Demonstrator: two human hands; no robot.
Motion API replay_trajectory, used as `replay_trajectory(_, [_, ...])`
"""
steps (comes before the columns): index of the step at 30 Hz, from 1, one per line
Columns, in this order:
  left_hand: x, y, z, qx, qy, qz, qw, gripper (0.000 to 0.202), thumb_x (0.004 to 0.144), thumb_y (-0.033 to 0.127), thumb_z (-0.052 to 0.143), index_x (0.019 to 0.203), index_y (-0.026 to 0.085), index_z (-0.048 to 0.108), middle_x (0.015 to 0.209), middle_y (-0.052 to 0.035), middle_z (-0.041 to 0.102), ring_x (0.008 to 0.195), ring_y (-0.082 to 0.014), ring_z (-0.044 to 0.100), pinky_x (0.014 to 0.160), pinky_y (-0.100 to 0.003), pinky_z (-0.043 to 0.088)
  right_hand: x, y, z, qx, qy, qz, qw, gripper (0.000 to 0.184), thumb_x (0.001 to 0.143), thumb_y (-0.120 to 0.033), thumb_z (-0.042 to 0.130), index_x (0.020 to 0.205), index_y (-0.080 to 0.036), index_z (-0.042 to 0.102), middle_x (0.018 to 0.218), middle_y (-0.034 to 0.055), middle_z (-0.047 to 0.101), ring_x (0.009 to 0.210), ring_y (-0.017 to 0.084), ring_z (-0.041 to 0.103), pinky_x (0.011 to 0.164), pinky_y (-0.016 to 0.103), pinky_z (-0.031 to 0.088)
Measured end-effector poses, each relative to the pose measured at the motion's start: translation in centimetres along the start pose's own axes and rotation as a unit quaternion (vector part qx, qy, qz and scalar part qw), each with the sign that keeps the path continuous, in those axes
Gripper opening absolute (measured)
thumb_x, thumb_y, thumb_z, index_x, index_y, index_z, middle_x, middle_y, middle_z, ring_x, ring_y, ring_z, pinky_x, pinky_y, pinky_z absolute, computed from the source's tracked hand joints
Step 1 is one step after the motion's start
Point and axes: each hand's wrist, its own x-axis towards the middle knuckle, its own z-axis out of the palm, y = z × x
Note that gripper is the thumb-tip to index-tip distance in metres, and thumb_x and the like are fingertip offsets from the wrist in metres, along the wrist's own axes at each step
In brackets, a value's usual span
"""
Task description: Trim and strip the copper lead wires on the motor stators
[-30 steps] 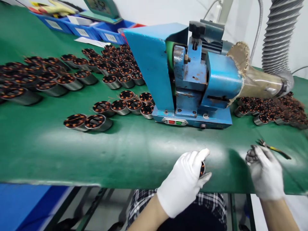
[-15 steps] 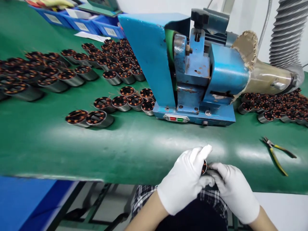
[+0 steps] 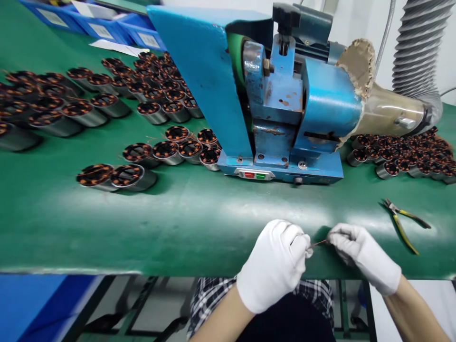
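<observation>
Both my hands wear white gloves and are held low over the front of the green bench. My left hand (image 3: pixel 280 259) is closed around a motor stator, which its fingers now hide almost wholly. A thin copper wire (image 3: pixel 319 242) runs from that hand across to my right hand (image 3: pixel 359 251), whose thumb and fingers pinch its end. To the right of my right hand, cutting pliers (image 3: pixel 402 223) with yellow handles lie spread on the bench. Left of my hands, a pair of stators (image 3: pixel 137 179), steel cylinders with copper windings on top, stand upright and touching.
A blue belt grinding machine (image 3: pixel 278 137) with red and green buttons stands behind my hands, joined to a grey ribbed hose (image 3: pixel 416 52). Several stators crowd the bench on both sides. Blue bins (image 3: pixel 103 31) stand at the back left. The bench edge (image 3: pixel 171 273) runs before me.
My right hand has moved away from my left, drawing the wire out between them. My left hand has closed further over the stator. The camera view has shifted slightly right.
</observation>
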Motion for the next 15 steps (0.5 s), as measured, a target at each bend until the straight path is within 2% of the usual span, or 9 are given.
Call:
replay_trajectory(2, [0.1,0.1,0.0,-0.005,0.012,-0.005,1.0,0.018,0.081,0.012,0.038,0.078,0.015,0.055,0.076,-0.0057,0.057,0.071,-0.0189,0.051,0.069,-0.038,0.044,-0.5,0.6,-1.4,-0.058,0.13,-0.04,0.989,0.024,0.081,-0.04,0.055,0.071,-0.018,0.058,0.047,-0.0061,0.044,0.04,0.01,0.039,0.038,0.021,0.03])
replay_trajectory(4, [0.1,0.3,0.0,-0.005,0.02,-0.013,1.0,0.019,0.081,0.011,0.037,0.077,0.016,0.055,0.076,-0.0051,0.058,0.07,-0.0182,0.051,0.068,-0.037,0.044,-1.2,0.9,-1.5,-0.155,0.208,-0.15,0.954,0.016,0.084,-0.035,0.055,0.084,-0.02,0.061,0.065,0.0,0.06,0.058,0.015,0.056,0.053,0.025,0.045])
replay_trajectory(6, [0.0,0.4,0.1,-0.003,0.017,-0.024,1.0,0.019,0.081,0.011,0.038,0.078,0.016,0.055,0.078,-0.0054,0.058,0.071,-0.0188,0.052,0.068,-0.037,0.044,-1.8,0.9,-0.3,-0.27,0.183,-0.293,0.899,0.014,0.084,-0.027,0.056,0.096,-0.021,0.061,0.09,0.006,0.066,0.083,0.02,0.061,0.073,0.032,0.05])
replay_trajectory(7, [-0.1,0.4,0.2,-0.002,0.013,-0.03,0.999,0.018,0.08,0.011,0.038,0.079,0.016,0.056,0.079,-0.0056,0.059,0.072,-0.0193,0.052,0.068,-0.038,0.044,-1.9,0.8,0.7,-0.319,0.153,-0.359,0.864,0.016,0.085,-0.023,0.055,0.1,-0.021,0.061,0.096,0.0077,0.066,0.087,0.021,0.061,0.078,0.034,0.05])
replay_trajectory(9, [-0.2,0.6,0.2,0.001,0.013,-0.041,0.999,0.018,0.08,0.011,0.039,0.08,0.017,0.055,0.079,-0.0056,0.059,0.073,-0.0201,0.053,0.069,-0.039,0.045,-1.7,0.8,2.6,-0.38,0.126,-0.454,0.796,0.018,0.088,-0.015,0.048,0.101,-0.02,0.06,0.093,0.0089,0.066,0.079,0.019,0.062,0.072,0.033,0.051])
replay_trajectory(10, [-0.2,0.6,0.2,-0.008,0.012,-0.051,0.999,0.017,0.081,0.011,0.039,0.081,0.017,0.055,0.08,-0.0054,0.059,0.075,-0.0202,0.054,0.07,-0.039,0.046,-1.4,0.9,3.4,-0.39,0.132,-0.481,0.774,0.021,0.089,-0.012,0.044,0.1,-0.019,0.06,0.087,0.0084,0.066,0.072,0.018,0.061,0.067,0.031,0.051])
replay_trajectory(11, [-0.3,0.6,0.0,-0.024,0.016,-0.065,0.997,0.016,0.082,0.012,0.04,0.082,0.018,0.055,0.082,-0.005,0.06,0.077,-0.0199,0.056,0.072,-0.038,0.047,-1.1,1.1,3.9,-0.39,0.14,-0.495,0.763,0.022,0.09,-0.011,0.042,0.1,-0.018,0.06,0.081,0.0075,0.066,0.067,0.017,0.06,0.062,0.03,0.05])
replay_trajectory(13, [-0.5,0.4,-0.4,-0.066,0.018,-0.102,0.992,0.017,0.079,0.018,0.048,0.095,0.019,0.053,0.096,-0.0065,0.061,0.089,-0.021,0.059,0.08,-0.038,0.049,-0.4,1.5,4.4,-0.38,0.157,-0.498,0.763,0.022,0.091,-0.012,0.041,0.1,-0.017,0.06,0.072,0.0058,0.064,0.059,0.017,0.059,0.056,0.028,0.049])
replay_trajectory(15, [-0.7,-0.2,-0.9,-0.085,0.006,-0.13,0.988,0.046,0.071,0.024,0.06,0.114,0.017,0.046,0.116,-0.0111,0.056,0.108,-0.0248,0.055,0.09,-0.039,0.048,0.2,1.9,4.4,-0.368,0.162,-0.489,0.774,0.022,0.093,-0.016,0.041,0.103,-0.015,0.06,0.069,0.0053,0.062,0.057,0.016,0.059,0.054,0.026,0.049])
